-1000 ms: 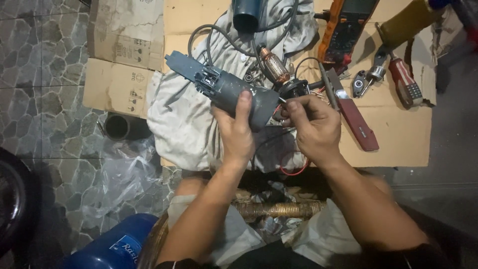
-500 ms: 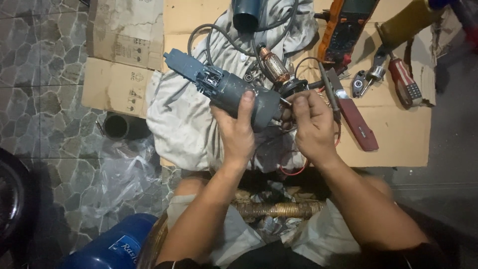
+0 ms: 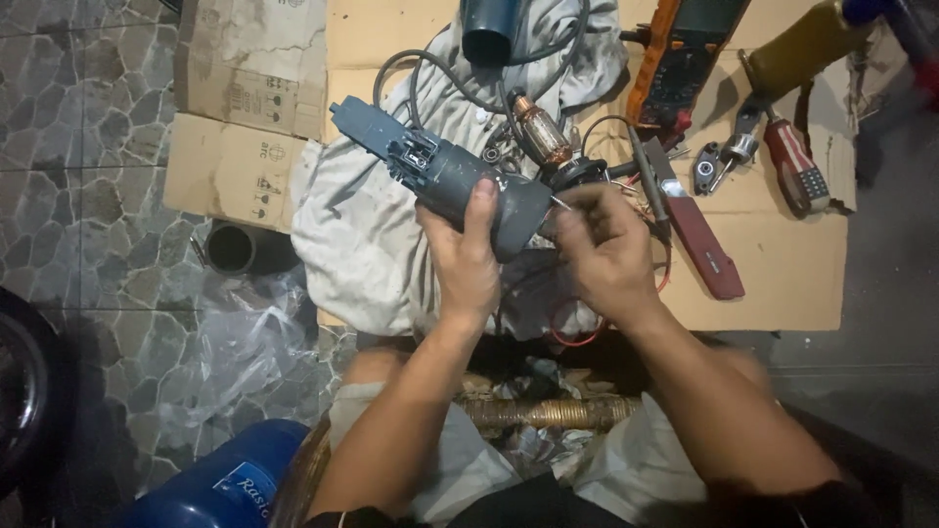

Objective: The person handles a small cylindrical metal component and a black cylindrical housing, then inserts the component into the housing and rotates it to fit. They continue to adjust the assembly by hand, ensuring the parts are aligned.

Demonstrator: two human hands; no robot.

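- At frame centre, left hand grips a grey power-tool housing above a rag.
- Right hand, fingers pinched on something too small to identify, meets the housing's open end.
- Upper right, screwdriver lies on cardboard.

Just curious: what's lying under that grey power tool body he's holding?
Under the grey tool body lies a crumpled grey cloth on flattened cardboard. His left hand hides what's directly beneath.

**Stone floor covered with flattened cardboard**

Grey stone-patterned floor fills the frame's left. Flattened cardboard spans the top and right, carrying a grey cloth, a red-handled screwdriver and an orange multimeter. Clear plastic wrap lies lower left.
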